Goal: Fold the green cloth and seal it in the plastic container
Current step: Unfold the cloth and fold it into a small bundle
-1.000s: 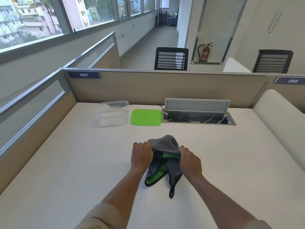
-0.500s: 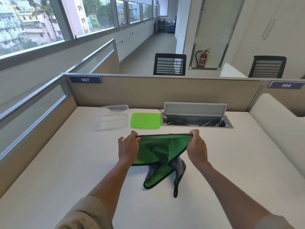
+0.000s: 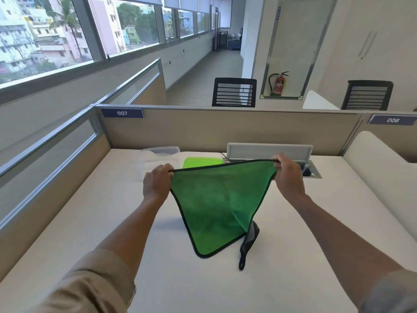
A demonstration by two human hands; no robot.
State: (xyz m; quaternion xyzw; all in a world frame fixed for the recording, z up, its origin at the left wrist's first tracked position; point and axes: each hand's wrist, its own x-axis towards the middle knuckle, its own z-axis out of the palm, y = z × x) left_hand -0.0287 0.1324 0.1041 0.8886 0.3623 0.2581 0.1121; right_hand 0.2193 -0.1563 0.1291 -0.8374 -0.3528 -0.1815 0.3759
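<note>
Left hand (image 3: 156,184), right hand (image 3: 287,177) pinching top corners of green cloth (image 3: 216,199), hanging between them, bottom touching desk (image 3: 90,222) centre.

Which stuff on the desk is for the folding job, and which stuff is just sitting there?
For the job:
green cloth, held up by the left hand and right hand
clear plastic container, open
green lid, lying beside the container

Just there:
open cable box in the desk
black chairs
fire extinguisher
desk number signs
</note>
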